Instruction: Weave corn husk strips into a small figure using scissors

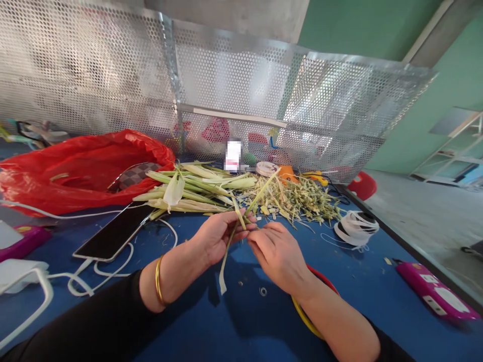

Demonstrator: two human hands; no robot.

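My left hand (221, 234), with a gold bangle on the wrist, is closed on narrow pale-green husk strips (260, 196). They cross at the fingertips; one points up and right, and a loose end (222, 281) hangs below the palm. My right hand (277, 254) meets the left fingertips in a pinch, but whatever it holds there is hidden or too small to make out. Just behind the hands lies a heap of long green and cream husks (196, 188), which look like corn husks. To its right is a pile of short dry scraps (305, 198).
A red plastic bag (75, 156) and a phone with a white cable (113, 234) lie left. Right are a spool of white cord (355, 229) and a magenta box (435, 291). A red and yellow ring (307, 319) is under my right forearm. Perforated metal screen (234, 75) stands behind.
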